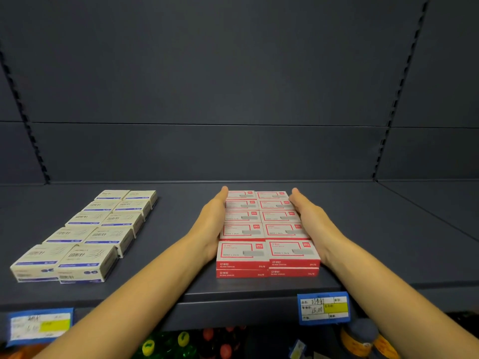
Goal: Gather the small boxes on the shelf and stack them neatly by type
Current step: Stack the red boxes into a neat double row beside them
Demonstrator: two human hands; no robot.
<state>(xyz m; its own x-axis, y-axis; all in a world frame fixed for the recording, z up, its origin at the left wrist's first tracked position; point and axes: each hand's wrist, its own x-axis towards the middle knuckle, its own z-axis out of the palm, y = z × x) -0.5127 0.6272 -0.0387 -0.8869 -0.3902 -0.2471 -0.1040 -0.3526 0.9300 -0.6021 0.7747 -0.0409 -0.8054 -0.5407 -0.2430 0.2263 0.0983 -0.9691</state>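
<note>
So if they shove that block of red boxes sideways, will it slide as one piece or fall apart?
Probably as one, while the left hand and right hand press flat against both sides of the red boxes. Pushed from one side only, the loose rows might split. They look stiff, and being just two layers high they seem unlikely to tip on the smooth shelf.

Both forearms are bare up to the frame's lower edge, with no sleeve, watch or bracelet showing. The left hand (pixel 211 224) and right hand (pixel 312 218) wear no gloves or rings. Fingers are slender, with short nails.
</note>
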